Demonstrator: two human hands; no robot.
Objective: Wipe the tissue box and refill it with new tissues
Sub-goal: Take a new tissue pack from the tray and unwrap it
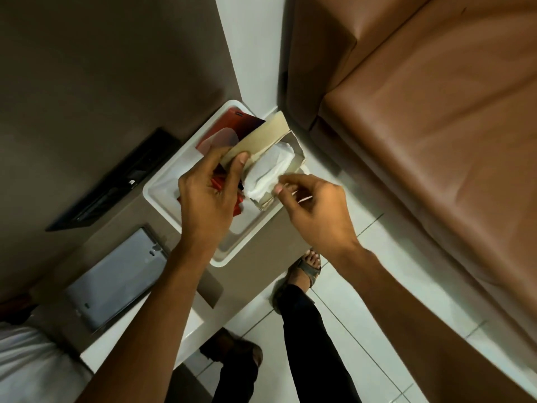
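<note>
My left hand grips a cardboard tissue box, red outside and tan inside, with its flap folded open. It is held tilted above a white tray. White tissues fill the opened end and bulge out of it. My right hand is at the lower edge of the tissues, thumb and forefinger pinched on them. More red packaging shows under my left hand, partly hidden.
The tray rests on a brown counter against a dark wall. A grey flat device lies on the counter to the left, beside a black slot. A brown sofa stands at the right. My legs and sandals are on the tiled floor below.
</note>
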